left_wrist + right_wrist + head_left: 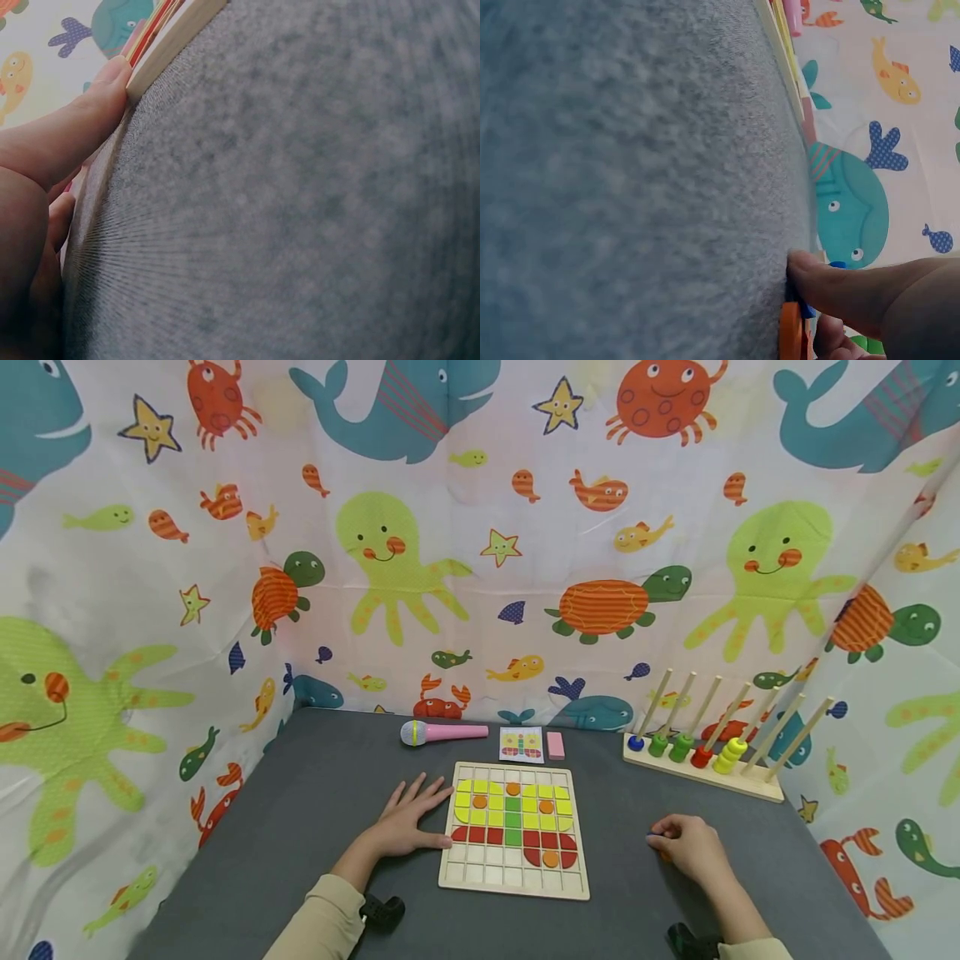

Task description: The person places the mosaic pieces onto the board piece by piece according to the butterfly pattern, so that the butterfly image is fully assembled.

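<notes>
A square wooden grid board (483, 875) lies mid-table, partly filled with yellow, green and red tiles and several orange discs. My left hand (408, 822) lies spread and flat at its left side, and the thumb (105, 90) touches the board's edge in the left wrist view. Off to the board's right, low over the table, my right hand (690, 847) has curled fingers. Its thumb and fingers pinch small pieces: a blue piece (808, 309) under the thumb and an orange piece (790, 330) beside it. The fingers hide most of their shapes.
A pink toy microphone (450, 732), a small pattern card (521, 745) and a pink eraser-like block (555, 745) lie behind the board. At the back right stands a wooden peg rack (705, 768) with coloured rings. A patterned cloth (465, 593) hangs around the grey table (300, 793).
</notes>
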Demonstrator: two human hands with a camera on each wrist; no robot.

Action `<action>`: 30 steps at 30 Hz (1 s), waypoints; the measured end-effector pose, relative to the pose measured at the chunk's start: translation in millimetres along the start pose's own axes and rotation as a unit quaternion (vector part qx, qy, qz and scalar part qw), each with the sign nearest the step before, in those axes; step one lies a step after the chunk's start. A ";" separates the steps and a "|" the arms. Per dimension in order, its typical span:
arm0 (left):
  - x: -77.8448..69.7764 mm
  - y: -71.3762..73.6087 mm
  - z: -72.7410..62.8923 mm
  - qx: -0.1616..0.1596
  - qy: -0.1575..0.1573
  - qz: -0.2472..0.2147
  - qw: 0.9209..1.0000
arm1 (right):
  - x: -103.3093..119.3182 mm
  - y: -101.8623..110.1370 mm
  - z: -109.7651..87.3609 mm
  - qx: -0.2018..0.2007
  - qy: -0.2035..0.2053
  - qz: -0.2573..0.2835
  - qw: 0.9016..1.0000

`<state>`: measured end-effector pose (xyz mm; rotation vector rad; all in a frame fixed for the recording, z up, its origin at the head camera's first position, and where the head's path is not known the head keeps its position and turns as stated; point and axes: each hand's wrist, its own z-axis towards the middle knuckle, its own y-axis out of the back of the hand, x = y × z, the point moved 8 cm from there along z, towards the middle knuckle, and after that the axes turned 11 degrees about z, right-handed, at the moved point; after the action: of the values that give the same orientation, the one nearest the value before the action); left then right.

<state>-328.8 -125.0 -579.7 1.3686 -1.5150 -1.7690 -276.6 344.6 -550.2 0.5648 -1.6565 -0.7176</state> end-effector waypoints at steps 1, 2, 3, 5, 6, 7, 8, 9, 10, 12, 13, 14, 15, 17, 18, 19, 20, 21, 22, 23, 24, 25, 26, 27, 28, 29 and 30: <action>-0.3 0.0 -0.2 0.000 -0.001 0.000 1.000 | 0.7 -0.8 0.0 0.002 0.001 0.004 1.000; -0.4 0.5 -0.4 -0.001 -0.002 0.000 1.000 | 2.4 -1.6 -0.2 0.002 0.005 0.006 1.000; -0.5 0.4 -0.5 -0.001 -0.004 0.001 1.000 | 4.8 -2.3 -0.8 0.002 0.011 0.009 1.000; -0.3 0.1 -0.5 -0.002 -0.007 0.002 1.000 | 11.5 -4.2 -2.2 0.000 0.024 0.012 1.000; -0.3 0.0 -0.6 -0.003 -0.008 0.002 1.000 | 16.0 -5.6 -3.1 -0.001 0.033 0.015 0.999; -0.4 -0.1 -0.6 -0.003 -0.008 0.002 1.000 | 21.1 -7.3 -4.5 -0.002 0.040 0.018 0.999; -0.3 -0.4 -0.8 -0.003 -0.007 0.003 1.000 | 27.6 -8.8 -5.7 -0.005 0.048 0.020 0.999; 0.0 -1.0 -0.7 -0.001 -0.006 0.003 1.000 | 33.8 -11.0 -6.9 -0.005 0.051 0.024 0.998; 0.1 -1.1 -0.8 -0.002 -0.005 0.003 1.000 | 40.1 -13.7 -8.2 -0.006 0.053 0.029 0.998; -0.1 -1.6 -0.8 -0.001 -0.003 0.004 1.000 | 53.2 -20.3 -11.3 -0.003 0.052 0.047 0.998; -0.1 -1.5 -0.7 -0.002 -0.003 0.003 1.000 | 60.0 -24.3 -12.7 -0.001 0.052 0.054 0.997; -0.2 -1.7 -0.8 -0.001 -0.003 0.004 1.000 | 66.9 -28.8 -14.4 0.003 0.053 0.062 0.997; -0.3 -1.9 -0.7 -0.002 -0.003 0.002 1.000 | 73.1 -33.7 -16.1 0.008 0.051 0.070 0.996; -0.6 -2.6 -0.3 -0.001 -0.006 0.000 1.000 | 86.1 -43.5 -19.5 0.020 0.059 0.088 0.994; -0.9 -2.8 -0.2 -0.001 -0.007 -0.001 1.000 | 92.4 -48.5 -21.3 0.026 0.064 0.096 0.993; -1.1 -3.0 -0.1 0.000 -0.008 -0.003 1.000 | 98.5 -53.7 -23.4 0.035 0.069 0.104 0.991; -1.1 -3.4 0.0 0.002 -0.009 -0.003 1.000 | 104.2 -58.9 -25.2 0.044 0.076 0.114 0.990; -1.1 -3.5 0.2 0.002 -0.010 -0.004 1.000 | 109.8 -64.1 -26.8 0.053 0.083 0.121 0.988; -0.9 -3.5 0.4 0.003 -0.010 -0.004 1.000 | 115.1 -69.5 -28.3 0.062 0.091 0.126 0.986; -0.7 -3.3 0.6 0.002 -0.010 -0.004 1.000 | 119.8 -75.2 -29.8 0.071 0.097 0.129 0.984; -0.2 -3.0 1.0 0.000 -0.009 -0.004 1.000 | 124.6 -80.6 -31.4 0.078 0.103 0.129 0.983; 0.4 -2.6 1.4 -0.001 -0.009 -0.005 1.000 | 129.5 -86.2 -32.7 0.086 0.111 0.127 0.982; 1.1 -2.1 1.7 -0.003 -0.009 -0.005 1.000 | 133.8 -92.3 -33.6 0.091 0.118 0.120 0.981; 1.6 -1.7 2.0 -0.004 -0.009 -0.005 1.000 | 138.2 -98.2 -34.6 0.098 0.125 0.113 0.981; 2.2 -1.4 2.2 -0.005 -0.008 -0.005 1.000 | 141.9 -104.5 -35.4 0.103 0.131 0.105 0.980; 2.6 -1.1 2.2 -0.005 -0.007 -0.004 1.000 | 145.4 -110.4 -36.2 0.110 0.136 0.100 0.980; 3.0 -0.7 2.3 -0.005 -0.007 -0.004 1.000 | 148.7 -116.1 -36.7 0.116 0.141 0.095 0.979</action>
<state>-331.8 -126.2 -581.8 1.3610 -1.5094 -1.7923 -272.0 153.8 -527.7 0.6318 -1.5111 -0.2910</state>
